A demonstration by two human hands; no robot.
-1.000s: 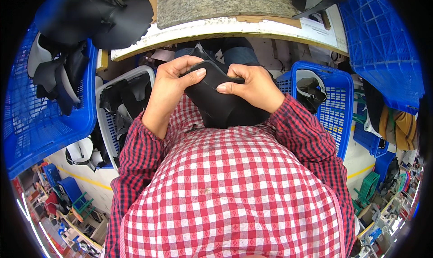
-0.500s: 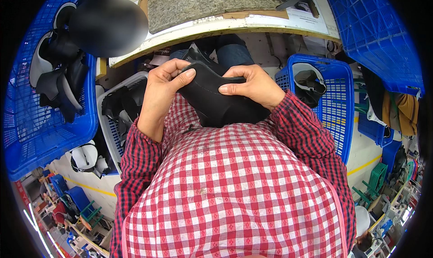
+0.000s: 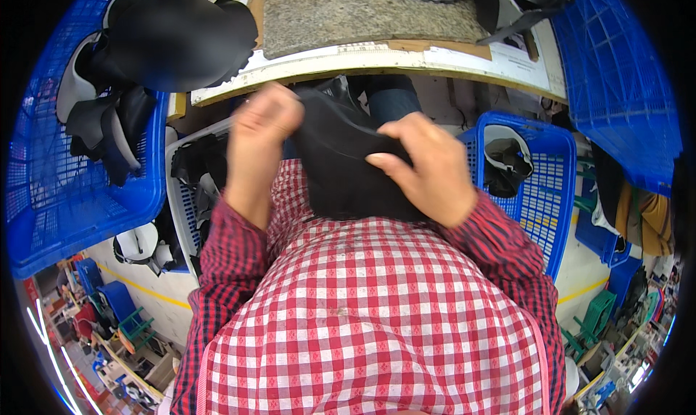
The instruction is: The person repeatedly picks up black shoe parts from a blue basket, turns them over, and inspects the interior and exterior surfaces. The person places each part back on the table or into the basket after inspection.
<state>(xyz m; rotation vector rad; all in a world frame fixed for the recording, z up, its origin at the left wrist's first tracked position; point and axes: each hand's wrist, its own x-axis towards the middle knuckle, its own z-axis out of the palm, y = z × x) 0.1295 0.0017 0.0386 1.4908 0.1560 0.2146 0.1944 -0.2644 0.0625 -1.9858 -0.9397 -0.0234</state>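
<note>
A black shoe upper [image 3: 348,165] with a curved top edge and a faint stitch line spans the space between my hands, its lower part resting against my checked apron [image 3: 362,292]. My left hand [image 3: 262,121], blurred by motion, is curled closed at the upper's left top edge; its fingertips are smeared. My right hand [image 3: 435,165] grips the right side, thumb on the near face and index finger along the top edge. Its other fingers are hidden behind the material.
Ahead stands a workbench with a stone slab [image 3: 370,23] and black shoe pieces [image 3: 500,9]. Blue baskets [image 3: 138,205] flank me; the right one [image 3: 558,197] holds a shoe piece. A grey crate [image 3: 174,176] stands left. A blurred dark shape [image 3: 181,42] covers the upper left.
My left hand has lifted slightly and turned at the edge, now blurred. My right thumb and index have spread a little and shifted right. The whole view has shifted, showing more of the bench.
</note>
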